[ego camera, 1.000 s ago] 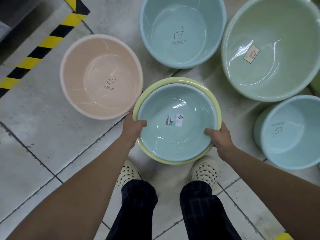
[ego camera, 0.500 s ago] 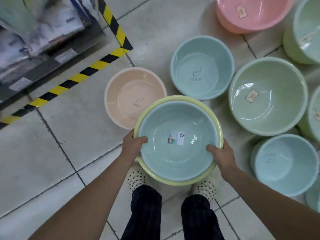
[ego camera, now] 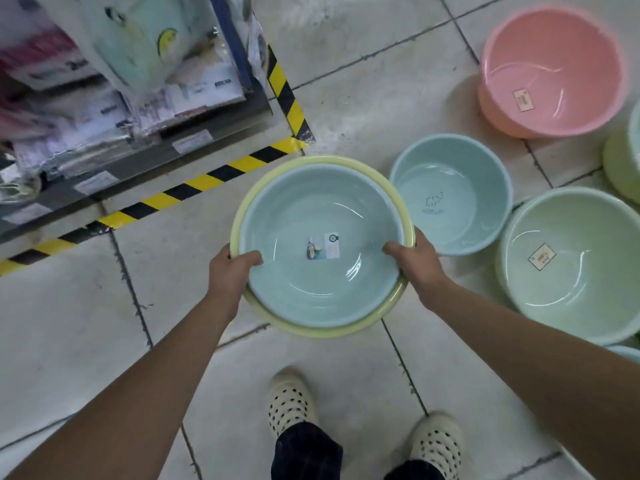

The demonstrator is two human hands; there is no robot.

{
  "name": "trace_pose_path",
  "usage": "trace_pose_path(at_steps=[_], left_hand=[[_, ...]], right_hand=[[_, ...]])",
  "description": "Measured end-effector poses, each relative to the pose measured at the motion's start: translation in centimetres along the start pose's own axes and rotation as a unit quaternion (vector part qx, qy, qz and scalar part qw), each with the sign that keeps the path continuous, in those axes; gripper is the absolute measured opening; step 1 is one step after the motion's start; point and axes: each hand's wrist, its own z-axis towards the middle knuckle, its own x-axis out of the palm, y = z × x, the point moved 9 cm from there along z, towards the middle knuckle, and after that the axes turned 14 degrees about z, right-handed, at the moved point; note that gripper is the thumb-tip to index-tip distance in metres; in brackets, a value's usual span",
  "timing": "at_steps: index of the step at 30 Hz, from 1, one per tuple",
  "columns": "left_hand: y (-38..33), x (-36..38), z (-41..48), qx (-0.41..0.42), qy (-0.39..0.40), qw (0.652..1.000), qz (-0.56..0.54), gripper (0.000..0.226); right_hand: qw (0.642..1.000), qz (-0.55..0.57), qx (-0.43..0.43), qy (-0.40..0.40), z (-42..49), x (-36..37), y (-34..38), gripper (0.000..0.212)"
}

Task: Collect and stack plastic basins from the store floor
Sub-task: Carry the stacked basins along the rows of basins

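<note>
Lifted higher — blue-in-yellow basin stack (ego camera: 322,258)

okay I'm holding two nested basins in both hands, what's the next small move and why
Probably lower the held stack, gripped at its rim by the left hand and right hand, into or beside the small blue basin on the floor just to its right. It is the nearest loose basin.
</note>
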Motion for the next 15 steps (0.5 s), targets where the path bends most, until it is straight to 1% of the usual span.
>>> trace_pose_path(at_steps=[4, 7, 11, 15], left_hand=[[0.7, -0.1, 3.3, 0.009, -0.022, 1.0, -0.014, 0.03], [1.6, 0.8, 5.5, 0.009, -0.022, 1.0, -0.014, 0.03], [3.7, 2.3, 8.4, -0.006, -0.012, 1.0, -0.009, 0.032], [5.9, 3.6, 10.2, -0.024, -0.009, 0.998, -0.052, 0.028]], right_hand=[[0.999, 0.003, -0.025, 0.027, 2.8, 2.7, -0.7, 0.041], [0.999, 0.006, -0.032, 0.034, 4.5, 3.4, -2.1, 0.04], [0.999, 0.007, -0.04, -0.015, 6.3, 3.1, -4.9, 0.04], [0.998, -0.032, -0.034, -0.036, 8.0, 3.2, -7.2, 0.041]])
